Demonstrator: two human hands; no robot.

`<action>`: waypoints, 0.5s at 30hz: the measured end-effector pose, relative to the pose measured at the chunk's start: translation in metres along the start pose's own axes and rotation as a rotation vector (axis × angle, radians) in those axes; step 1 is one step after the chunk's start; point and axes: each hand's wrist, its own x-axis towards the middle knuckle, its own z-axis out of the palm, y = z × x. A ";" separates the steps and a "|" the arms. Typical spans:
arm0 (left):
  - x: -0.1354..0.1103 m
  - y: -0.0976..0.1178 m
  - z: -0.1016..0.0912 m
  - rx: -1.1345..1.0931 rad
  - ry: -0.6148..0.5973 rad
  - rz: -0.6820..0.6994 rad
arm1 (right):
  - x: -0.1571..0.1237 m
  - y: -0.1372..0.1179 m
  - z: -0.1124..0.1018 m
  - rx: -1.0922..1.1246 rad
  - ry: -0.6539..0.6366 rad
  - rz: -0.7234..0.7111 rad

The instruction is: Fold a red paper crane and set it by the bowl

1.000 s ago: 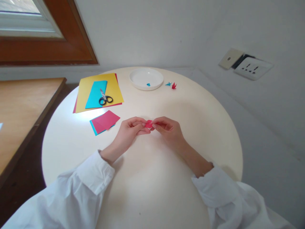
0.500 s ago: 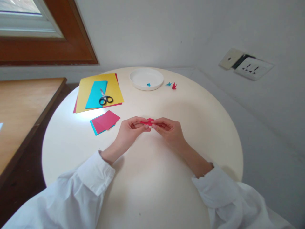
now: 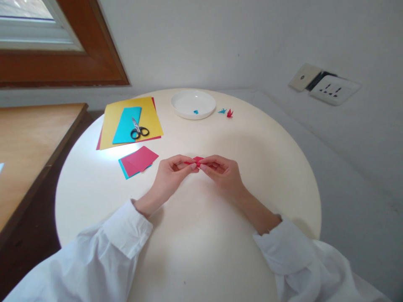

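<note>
A small piece of folded red paper [image 3: 198, 159] is pinched between my two hands, above the middle of the round table. My left hand [image 3: 175, 170] grips its left side between thumb and fingers. On the right side, my right hand [image 3: 223, 170] holds it with thumb and fingertips pressed close to the left thumb. Fingers cover much of the paper, so its full shape is hidden. Left of my hands lie red paper pieces [image 3: 140, 160] on top of blue paper [image 3: 124, 170].
Scissors [image 3: 138, 130] with black handles rest on blue paper [image 3: 126, 121] over a yellow sheet [image 3: 151, 113]. A white dish [image 3: 181, 112] holds a blue scrap [image 3: 195, 112]. Beside it are a blue paper crane [image 3: 222, 111] and a red paper crane [image 3: 229, 113]. Walls border the white table [image 3: 195, 243].
My thumbs have shifted slightly on the red paper, and a little more of its far part shows between my fingers. Both hands otherwise stay in place.
</note>
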 end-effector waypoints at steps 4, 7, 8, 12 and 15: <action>-0.001 0.000 0.000 0.007 0.017 0.001 | 0.001 0.003 0.000 0.012 0.004 -0.026; -0.001 -0.001 0.000 0.014 0.020 0.004 | 0.001 0.003 0.000 -0.003 0.005 -0.039; -0.001 -0.001 0.000 0.017 0.021 0.005 | 0.001 0.003 0.001 -0.009 0.006 -0.042; -0.001 -0.001 0.001 0.032 0.031 0.003 | 0.001 0.003 0.002 -0.016 0.008 -0.052; 0.000 -0.002 0.001 0.051 0.041 0.011 | 0.001 0.003 0.003 -0.025 0.008 -0.046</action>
